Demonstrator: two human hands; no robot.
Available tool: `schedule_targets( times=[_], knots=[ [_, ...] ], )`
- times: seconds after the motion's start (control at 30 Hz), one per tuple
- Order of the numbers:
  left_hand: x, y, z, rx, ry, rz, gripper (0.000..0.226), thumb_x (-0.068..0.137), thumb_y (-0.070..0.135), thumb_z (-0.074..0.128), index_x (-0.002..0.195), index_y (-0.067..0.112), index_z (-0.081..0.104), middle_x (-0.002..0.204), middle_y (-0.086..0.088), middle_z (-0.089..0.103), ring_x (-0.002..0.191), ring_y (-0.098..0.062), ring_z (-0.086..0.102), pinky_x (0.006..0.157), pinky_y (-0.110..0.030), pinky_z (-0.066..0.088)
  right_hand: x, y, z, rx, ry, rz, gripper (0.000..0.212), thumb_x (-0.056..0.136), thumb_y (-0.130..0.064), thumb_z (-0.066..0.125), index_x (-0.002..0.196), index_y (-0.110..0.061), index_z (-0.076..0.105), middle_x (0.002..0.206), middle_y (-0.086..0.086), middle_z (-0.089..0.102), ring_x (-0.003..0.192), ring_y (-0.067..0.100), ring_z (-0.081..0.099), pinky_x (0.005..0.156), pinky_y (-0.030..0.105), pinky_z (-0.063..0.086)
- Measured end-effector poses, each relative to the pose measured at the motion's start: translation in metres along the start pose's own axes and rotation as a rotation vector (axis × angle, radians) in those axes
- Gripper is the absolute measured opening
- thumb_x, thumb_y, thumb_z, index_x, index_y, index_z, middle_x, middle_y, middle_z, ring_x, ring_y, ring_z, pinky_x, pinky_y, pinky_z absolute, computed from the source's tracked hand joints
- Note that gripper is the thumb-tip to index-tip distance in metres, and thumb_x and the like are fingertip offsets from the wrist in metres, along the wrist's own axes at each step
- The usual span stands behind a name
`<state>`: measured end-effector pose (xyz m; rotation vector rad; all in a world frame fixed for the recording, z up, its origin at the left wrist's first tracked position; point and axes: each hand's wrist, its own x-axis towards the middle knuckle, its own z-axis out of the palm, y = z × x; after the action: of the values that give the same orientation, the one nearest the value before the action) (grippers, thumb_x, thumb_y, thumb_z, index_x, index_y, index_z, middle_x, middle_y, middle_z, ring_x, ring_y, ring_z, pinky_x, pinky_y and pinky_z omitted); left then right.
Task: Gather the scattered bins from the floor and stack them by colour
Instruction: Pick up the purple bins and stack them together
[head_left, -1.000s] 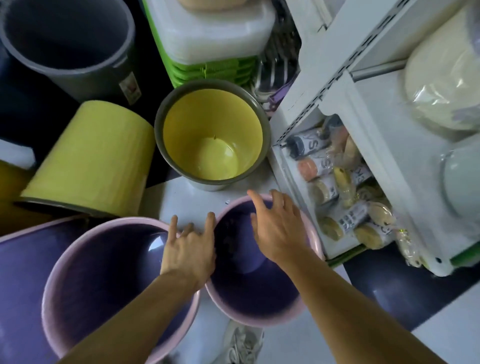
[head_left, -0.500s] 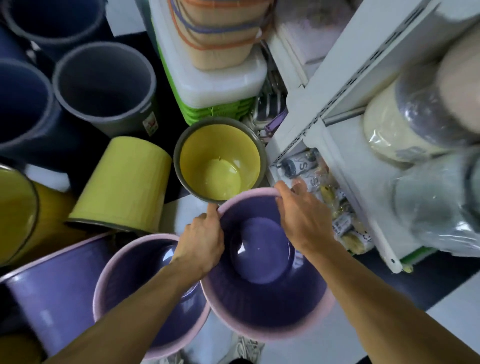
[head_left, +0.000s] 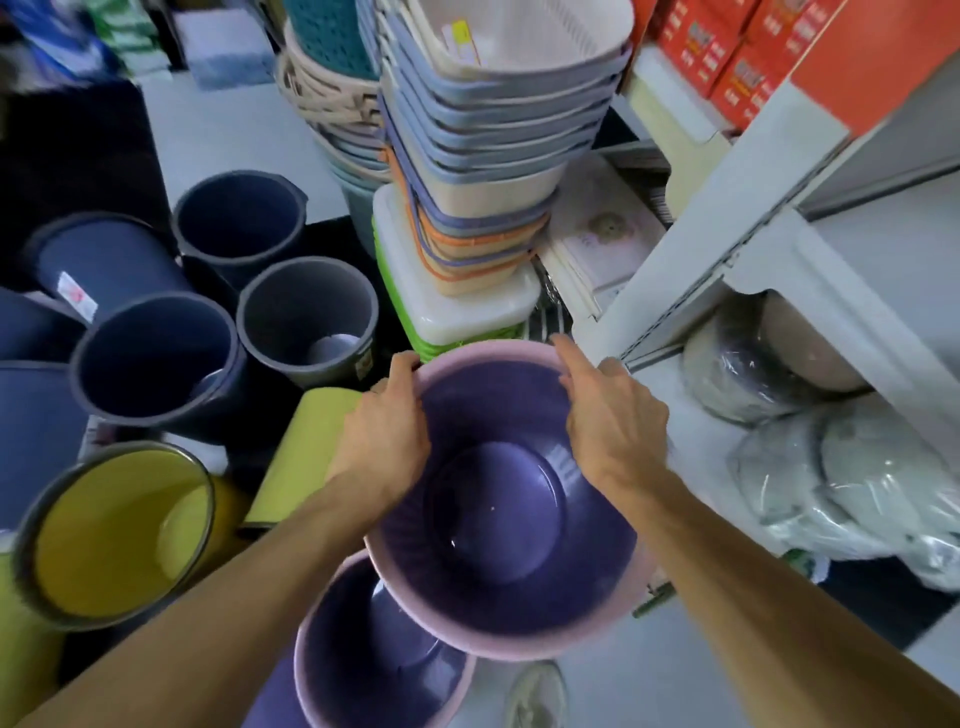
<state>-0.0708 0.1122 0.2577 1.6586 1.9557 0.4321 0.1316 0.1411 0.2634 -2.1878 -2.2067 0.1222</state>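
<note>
Lifted since a second ago, the round purple plastic bin with the pink rim (head_left: 498, 499) has come up off the floor between both hands, and the view has tipped up to take in the basket stacks behind. The left hand (head_left: 382, 436) clamps the rim on its left side with fingers curled over the edge; the right hand (head_left: 613, 421) grips the opposite side, its forefinger stretched along the rim. The bin hangs just above a second purple bin with a pink rim (head_left: 363, 654), which stands on the pale floor (head_left: 234, 130) at the bottom edge of the view, and partly overlaps it.

Judging from this, the next step is to nest the held bin into the lower one. If it goes down tilted or off-centre, its base could catch the lower rim and tip that bin, or jam crooked. The white shelf unit (head_left: 753, 270) stands close by the right hand, so a knock there is possible.

Counted here: two purple bins; four dark blue or grey bins standing open at the left, among them a grey round bin (head_left: 306, 322), with more dark blue at the frame edge that I cannot separate; two yellow-green ones, an open yellow bin with a grey rim (head_left: 119, 525) and an overturned yellow-green bin (head_left: 301, 457).
</note>
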Motion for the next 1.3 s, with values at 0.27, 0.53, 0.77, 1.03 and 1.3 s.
schedule_targets(
  times=[0.27, 0.53, 0.77, 1.03, 1.3],
  knots=[
    [-0.005, -0.007, 0.000, -0.216, 0.199, -0.233, 0.061, 0.084, 0.002, 0.052, 0.138, 0.020, 0.030, 0.116, -0.018, 0.063, 0.098, -0.044, 0.059, 0.070, -0.039, 0.034, 0.036, -0.005, 0.009, 0.240, 0.083, 0.349, 0.048, 0.099, -0.017, 0.040, 0.143, -0.035, 0.028, 0.108, 0.018, 0.052, 0.094, 0.042, 0.056, 0.070, 0.044, 0.033],
    [0.042, -0.032, 0.070, -0.159, 0.081, -0.270, 0.103, 0.075, -0.009, 0.051, 0.156, 0.019, -0.007, 0.129, -0.026, 0.043, 0.099, -0.049, 0.056, 0.083, -0.052, 0.047, 0.063, -0.001, 0.084, 0.250, 0.045, 0.420, 0.066, 0.093, -0.009, 0.045, 0.148, -0.036, 0.019, 0.117, 0.019, 0.050, 0.101, 0.044, 0.057, 0.080, 0.050, 0.043],
    [0.085, -0.073, 0.126, -0.087, -0.022, -0.294, 0.101, 0.081, -0.007, 0.045, 0.154, 0.021, -0.017, 0.142, -0.024, 0.030, 0.100, -0.052, 0.053, 0.087, -0.058, 0.046, 0.076, 0.001, 0.154, 0.291, 0.010, 0.352, 0.072, 0.091, -0.005, 0.053, 0.145, -0.037, 0.018, 0.118, 0.018, 0.047, 0.098, 0.042, 0.056, 0.075, 0.045, 0.042],
    [0.097, -0.125, 0.194, 0.111, -0.160, -0.335, 0.097, 0.089, 0.007, 0.049, 0.153, 0.029, -0.021, 0.143, -0.010, 0.029, 0.110, -0.042, 0.052, 0.089, -0.050, 0.041, 0.076, 0.008, 0.238, 0.230, -0.189, 0.327, 0.087, 0.086, -0.004, 0.052, 0.152, -0.030, 0.000, 0.134, 0.021, 0.039, 0.111, 0.046, 0.050, 0.089, 0.051, 0.043],
    [0.111, -0.142, 0.197, 0.311, -0.369, -0.321, 0.095, 0.088, 0.048, 0.057, 0.153, 0.033, -0.011, 0.162, -0.002, 0.006, 0.138, -0.040, 0.030, 0.106, -0.057, 0.029, 0.078, 0.016, 0.257, 0.061, -0.514, 0.352, 0.105, 0.077, -0.029, 0.065, 0.152, -0.026, -0.009, 0.160, 0.010, 0.005, 0.139, 0.039, 0.025, 0.106, 0.052, 0.035]
  ],
)
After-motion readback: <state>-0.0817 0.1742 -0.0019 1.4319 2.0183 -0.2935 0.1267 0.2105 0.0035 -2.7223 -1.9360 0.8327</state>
